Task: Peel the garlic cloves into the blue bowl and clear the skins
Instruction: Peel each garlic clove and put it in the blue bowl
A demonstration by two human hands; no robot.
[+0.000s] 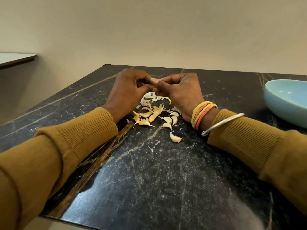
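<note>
My left hand (128,90) and my right hand (180,92) meet above the black marble table, fingers pinched together on one small garlic clove (153,81) that is mostly hidden between the fingertips. Under and just in front of the hands lies a pile of unpeeled garlic cloves (152,116), pale yellow, with one clove (175,138) lying apart toward me. White papery skins (150,97) are scattered at the far side of the pile. The blue bowl (282,103) stands at the right edge of view, cut off by the frame.
The black marble table (149,171) runs to a beige wall behind. A second pale surface (15,58) juts in at the far left. Both forearms in mustard sleeves rest on the table; the right wrist carries bangles.
</note>
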